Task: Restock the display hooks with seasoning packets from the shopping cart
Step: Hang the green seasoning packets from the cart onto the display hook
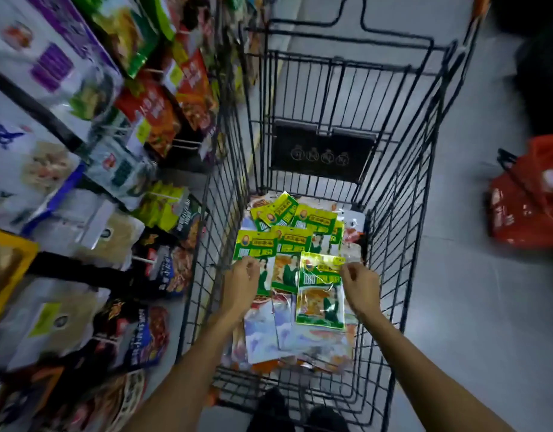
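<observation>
packet (320, 291) in right hand (361, 283), lettering illegible

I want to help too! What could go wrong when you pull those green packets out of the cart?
1. The right hand pinches the front packet only by its top corner, so it might slip and fall back.
2. The left hand pinches the left packet, which lies in a loose overlapping pile. Pulling it may drag neighbours along.
3. A packet corner could catch on the cart wires.
</observation>
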A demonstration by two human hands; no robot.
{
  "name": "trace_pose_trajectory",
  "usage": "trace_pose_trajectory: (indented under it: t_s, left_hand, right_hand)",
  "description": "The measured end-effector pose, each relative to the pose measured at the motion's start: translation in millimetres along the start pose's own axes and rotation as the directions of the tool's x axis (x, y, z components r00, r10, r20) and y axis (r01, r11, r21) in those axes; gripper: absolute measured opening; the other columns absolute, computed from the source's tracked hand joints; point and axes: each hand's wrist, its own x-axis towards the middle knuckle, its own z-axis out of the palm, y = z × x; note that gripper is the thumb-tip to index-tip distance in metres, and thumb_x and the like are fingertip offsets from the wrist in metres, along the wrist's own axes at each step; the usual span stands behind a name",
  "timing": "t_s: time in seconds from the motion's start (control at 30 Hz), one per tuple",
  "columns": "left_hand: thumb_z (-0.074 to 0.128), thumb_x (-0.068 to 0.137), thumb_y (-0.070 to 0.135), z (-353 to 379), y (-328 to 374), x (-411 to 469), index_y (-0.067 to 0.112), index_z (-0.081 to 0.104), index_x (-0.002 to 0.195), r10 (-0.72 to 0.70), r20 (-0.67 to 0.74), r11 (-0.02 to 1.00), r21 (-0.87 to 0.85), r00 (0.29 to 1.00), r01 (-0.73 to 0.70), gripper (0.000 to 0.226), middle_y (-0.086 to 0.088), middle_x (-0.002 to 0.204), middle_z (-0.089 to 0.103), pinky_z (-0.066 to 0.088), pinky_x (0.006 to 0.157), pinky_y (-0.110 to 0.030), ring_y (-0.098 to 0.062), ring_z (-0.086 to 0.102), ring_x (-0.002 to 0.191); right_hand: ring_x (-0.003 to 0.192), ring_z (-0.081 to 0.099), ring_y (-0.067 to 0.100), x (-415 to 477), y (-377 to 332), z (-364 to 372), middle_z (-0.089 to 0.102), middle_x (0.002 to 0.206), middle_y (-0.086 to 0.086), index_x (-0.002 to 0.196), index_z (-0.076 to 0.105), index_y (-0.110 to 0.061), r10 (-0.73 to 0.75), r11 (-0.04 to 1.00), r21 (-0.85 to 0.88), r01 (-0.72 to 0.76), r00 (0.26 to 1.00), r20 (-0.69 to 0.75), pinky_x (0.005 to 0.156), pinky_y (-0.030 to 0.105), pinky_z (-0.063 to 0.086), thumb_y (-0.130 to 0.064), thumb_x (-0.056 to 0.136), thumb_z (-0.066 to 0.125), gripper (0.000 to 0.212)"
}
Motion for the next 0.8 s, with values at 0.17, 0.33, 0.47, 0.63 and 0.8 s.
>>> trace_pose_trajectory:
  t_s: [0.17, 0.33, 0.47, 0.63, 0.8]
  left_hand:
    - [0.049, 0.096, 0.009, 49, -41, 40, -0.006, 0.062, 0.104, -0.039, 0.131, 0.997, 0.074, 0.991, 0.029, 0.022, -0.023, 0.099, 0.066, 0.042, 0.071, -0.034, -0.032, 0.061, 0.089]
    - [0.052, 0.096, 0.016, 94, -56, 72, 0.001, 0.045, 0.135, -0.076, 0.233, 0.987, 0.154, 0.970, 0.040, 0.042, -0.018, 0.136, 0.047, 0.036, 0.103, -0.040, -0.031, 0.043, 0.126]
    - [0.049, 0.096, 0.020, 101, -73, 90, 0.002, 0.042, 0.136, -0.125, 0.006, 0.913, 0.392, 0.992, 0.113, 0.044, -0.018, 0.137, 0.044, 0.035, 0.102, -0.043, -0.033, 0.039, 0.126]
    - [0.043, 0.098, 0.017, 100, -94, 88, 0.000, 0.038, 0.139, -0.219, -0.054, 0.862, 0.458, 0.974, 0.219, 0.045, -0.019, 0.147, 0.034, 0.030, 0.105, -0.044, -0.034, 0.032, 0.133]
    - [0.052, 0.094, 0.021, 110, -90, 79, 0.006, 0.036, 0.141, -0.141, 0.045, 0.911, 0.397, 0.989, 0.112, 0.052, -0.013, 0.149, 0.031, 0.035, 0.104, -0.045, -0.032, 0.032, 0.132]
  right_hand:
    - [0.091, 0.060, 0.033, 7, 53, 45, 0.066, 0.103, 0.020, 0.113, 0.059, 0.002, 0.201, 0.980, -0.014, -0.201, 0.978, 0.056, 0.068, 0.029, 0.039, -0.025, 0.097, 0.051, 0.033]
    - [0.093, 0.058, 0.036, 8, 78, 81, 0.062, 0.097, 0.022, 0.090, 0.061, 0.001, 0.251, 0.963, -0.120, -0.241, 0.965, 0.079, 0.082, 0.046, 0.049, -0.033, 0.089, 0.063, 0.034]
    - [0.108, 0.052, 0.034, 8, 84, 93, 0.056, 0.112, 0.021, 0.107, 0.056, 0.002, 0.292, 0.944, -0.165, -0.286, 0.956, 0.009, 0.093, 0.043, 0.044, -0.033, 0.082, 0.072, 0.046]
    - [0.117, 0.047, 0.033, 11, 87, 95, 0.052, 0.122, 0.021, 0.119, 0.050, 0.004, 0.338, 0.933, -0.131, -0.335, 0.941, -0.001, 0.099, 0.041, 0.040, -0.031, 0.080, 0.075, 0.058]
    - [0.117, 0.049, 0.035, 13, 87, 93, 0.056, 0.120, 0.022, 0.116, 0.055, 0.006, 0.364, 0.928, -0.084, -0.363, 0.931, -0.002, 0.099, 0.043, 0.041, -0.029, 0.077, 0.077, 0.057]
